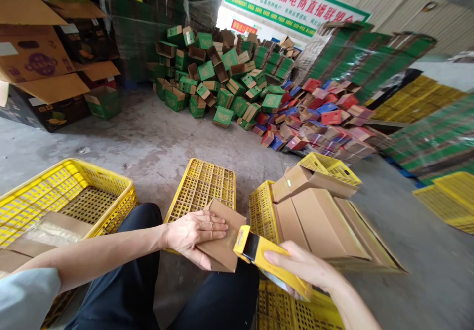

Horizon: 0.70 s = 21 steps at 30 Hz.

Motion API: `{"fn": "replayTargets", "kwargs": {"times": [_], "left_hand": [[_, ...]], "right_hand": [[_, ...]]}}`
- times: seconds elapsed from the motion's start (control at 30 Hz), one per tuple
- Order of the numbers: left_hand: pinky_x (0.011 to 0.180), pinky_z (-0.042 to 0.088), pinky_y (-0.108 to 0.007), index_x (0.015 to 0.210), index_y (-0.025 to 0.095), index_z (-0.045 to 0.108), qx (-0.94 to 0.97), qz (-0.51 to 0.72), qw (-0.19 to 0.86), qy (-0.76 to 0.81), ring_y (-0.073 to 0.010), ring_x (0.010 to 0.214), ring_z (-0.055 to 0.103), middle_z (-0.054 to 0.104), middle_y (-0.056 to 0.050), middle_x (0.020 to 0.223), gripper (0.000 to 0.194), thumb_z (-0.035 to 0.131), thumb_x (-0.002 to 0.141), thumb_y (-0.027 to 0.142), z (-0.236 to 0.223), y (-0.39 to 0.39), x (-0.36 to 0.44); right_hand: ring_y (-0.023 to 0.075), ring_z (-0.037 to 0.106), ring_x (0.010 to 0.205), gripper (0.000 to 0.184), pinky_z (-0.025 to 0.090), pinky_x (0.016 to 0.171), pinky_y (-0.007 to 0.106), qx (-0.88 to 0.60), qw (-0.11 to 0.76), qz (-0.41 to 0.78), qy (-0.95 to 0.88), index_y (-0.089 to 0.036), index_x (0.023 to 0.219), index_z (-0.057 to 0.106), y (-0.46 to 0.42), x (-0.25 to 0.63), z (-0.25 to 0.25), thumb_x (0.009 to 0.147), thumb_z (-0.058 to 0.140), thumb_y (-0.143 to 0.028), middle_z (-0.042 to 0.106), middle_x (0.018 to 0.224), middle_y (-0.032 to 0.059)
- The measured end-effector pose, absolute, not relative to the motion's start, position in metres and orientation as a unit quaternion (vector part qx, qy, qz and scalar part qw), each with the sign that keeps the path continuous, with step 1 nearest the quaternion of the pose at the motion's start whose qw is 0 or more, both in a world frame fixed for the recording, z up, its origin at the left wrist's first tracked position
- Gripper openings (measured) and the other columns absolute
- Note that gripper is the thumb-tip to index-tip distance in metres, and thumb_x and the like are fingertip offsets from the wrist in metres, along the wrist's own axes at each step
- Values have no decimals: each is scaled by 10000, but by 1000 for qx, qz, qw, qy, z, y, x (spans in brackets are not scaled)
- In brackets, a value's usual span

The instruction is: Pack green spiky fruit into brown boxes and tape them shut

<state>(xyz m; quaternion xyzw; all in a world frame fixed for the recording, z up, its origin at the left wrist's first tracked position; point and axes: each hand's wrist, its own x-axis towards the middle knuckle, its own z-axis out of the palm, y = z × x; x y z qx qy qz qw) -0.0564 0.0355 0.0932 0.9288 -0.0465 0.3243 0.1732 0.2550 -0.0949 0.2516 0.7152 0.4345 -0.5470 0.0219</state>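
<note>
Our left hand presses the small cardboard box flat on our lap to steady it; our right hand clasps the yellow tape dispenser against its edge.

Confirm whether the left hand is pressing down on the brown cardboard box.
Yes, the left hand lies flat on top of the small brown cardboard box, while the right hand holds a yellow tape dispenser against it.

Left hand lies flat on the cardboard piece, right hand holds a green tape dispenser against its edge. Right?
Not quite: the head view shows the tape dispenser is yellow, not green. The left hand does lie flat on the cardboard piece, and the right hand holds the dispenser at its edge.
</note>
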Motion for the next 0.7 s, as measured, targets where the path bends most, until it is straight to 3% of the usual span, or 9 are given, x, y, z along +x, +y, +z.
{"fn": "replayTargets", "kwargs": {"times": [0.2,0.4,0.7], "left_hand": [[1264,357,-465,1577,95,458,953,258,156,-37,-339,1490,493,511,-208,1592,914,541,959,764,110,31,-63],[1314,243,-511,1644,106,340,963,234,134,17,-346,1546,404,425,-204,1651,897,474,1010,726,124,11,-60],[1316,268,-481,1677,54,208,967,205,152,-1,-356,1586,308,300,-235,1696,1006,500,994,734,121,-2,-49]], "right_hand": [[155,650,469,739,493,437,217,727,25,-528,438,-193,851,612,-93,256,245,713,646,-918,706,583,23],[147,649,462,742,504,448,211,717,0,-540,441,-186,860,636,-97,250,239,731,638,-916,693,570,10],[154,661,468,737,481,426,205,710,-7,-540,453,-174,876,627,-105,244,237,753,631,-901,694,585,22]]}}
